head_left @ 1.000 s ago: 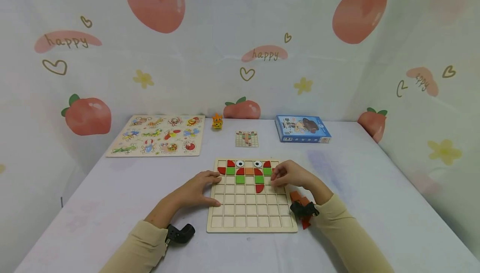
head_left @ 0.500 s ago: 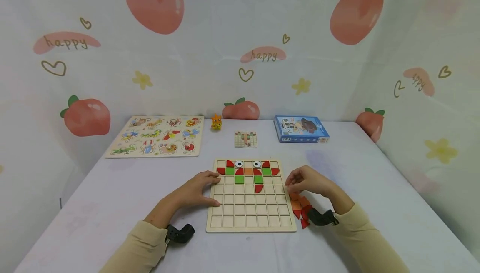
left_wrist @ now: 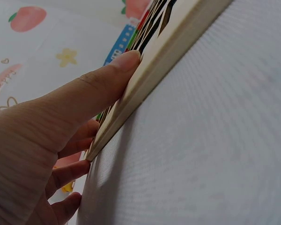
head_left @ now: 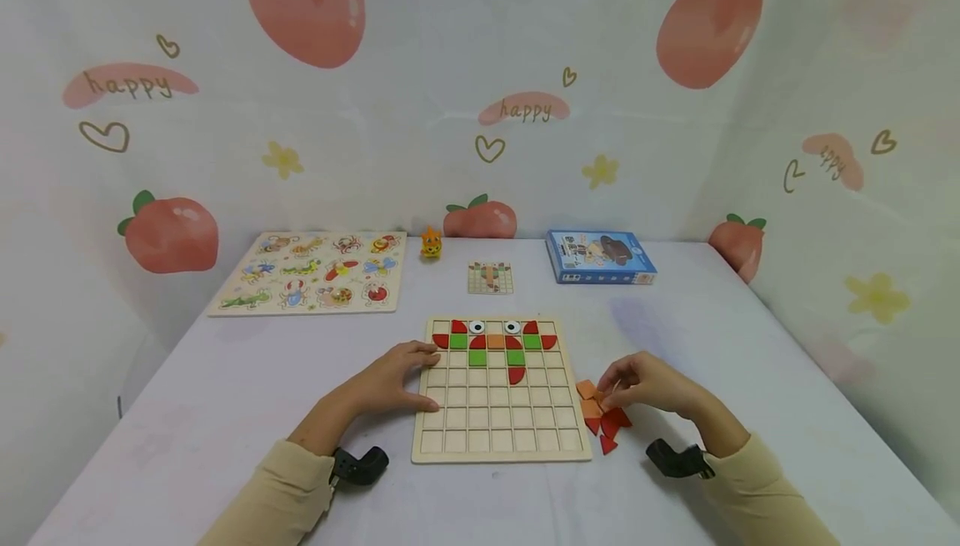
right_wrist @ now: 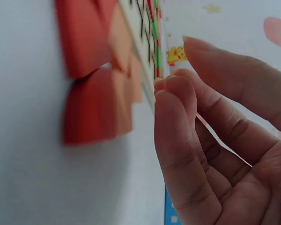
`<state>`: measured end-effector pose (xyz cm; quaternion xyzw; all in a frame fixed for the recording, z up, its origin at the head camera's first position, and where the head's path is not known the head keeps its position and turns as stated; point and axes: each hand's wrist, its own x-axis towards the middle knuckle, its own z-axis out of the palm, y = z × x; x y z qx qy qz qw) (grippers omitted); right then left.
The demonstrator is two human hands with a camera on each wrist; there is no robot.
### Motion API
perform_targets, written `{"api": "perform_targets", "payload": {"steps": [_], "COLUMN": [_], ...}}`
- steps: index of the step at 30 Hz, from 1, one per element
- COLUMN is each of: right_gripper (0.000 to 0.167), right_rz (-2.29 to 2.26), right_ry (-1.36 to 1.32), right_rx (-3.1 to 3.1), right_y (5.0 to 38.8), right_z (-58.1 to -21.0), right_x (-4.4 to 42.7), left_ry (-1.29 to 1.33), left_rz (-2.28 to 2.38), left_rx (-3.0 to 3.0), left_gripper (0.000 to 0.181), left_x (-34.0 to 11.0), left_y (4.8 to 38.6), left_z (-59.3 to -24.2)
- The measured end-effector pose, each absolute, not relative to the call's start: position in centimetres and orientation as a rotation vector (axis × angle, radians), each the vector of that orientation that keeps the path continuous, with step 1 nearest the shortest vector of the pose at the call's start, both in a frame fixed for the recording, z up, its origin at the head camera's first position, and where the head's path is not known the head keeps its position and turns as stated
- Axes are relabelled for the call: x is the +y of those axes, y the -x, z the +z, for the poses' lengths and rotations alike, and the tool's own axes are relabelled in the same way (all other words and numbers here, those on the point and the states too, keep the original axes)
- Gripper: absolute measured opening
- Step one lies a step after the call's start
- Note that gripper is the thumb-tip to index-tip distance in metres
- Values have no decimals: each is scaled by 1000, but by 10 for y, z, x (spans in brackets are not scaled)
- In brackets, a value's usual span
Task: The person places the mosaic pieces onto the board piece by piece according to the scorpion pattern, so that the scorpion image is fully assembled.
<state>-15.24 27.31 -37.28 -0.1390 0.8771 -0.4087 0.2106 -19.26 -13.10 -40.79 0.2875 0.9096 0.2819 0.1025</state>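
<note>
On the white tabletop [head_left: 697,313], your widespread left hand [head_left: 393,378] rests on the lower-centre grid board [head_left: 501,419] while your loosely curved, seemingly empty right hand [head_left: 651,381] hovers by lower-right loose tiles [head_left: 591,408], likely choosing one, which calls for a pinch.

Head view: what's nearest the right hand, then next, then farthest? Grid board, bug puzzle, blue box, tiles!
1. Tiles, just left of the right hand.
2. Grid board, further left.
3. Blue box, farther back.
4. Bug puzzle, back left.
</note>
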Motion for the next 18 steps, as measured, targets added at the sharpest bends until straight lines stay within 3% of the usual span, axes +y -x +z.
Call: {"api": "perform_targets", "payload": {"steps": [18], "right_gripper": [26], "right_rz": [-1186], "right_ry": [400], "right_rx": [2408], "right_y": [138], "right_z": [-390], "right_x": [291], "left_ry": [-868], "left_rz": [841], "left_rx": [2672], "left_gripper": [79], "left_x": [-132], "left_y": [192], "left_z": [-409]}}
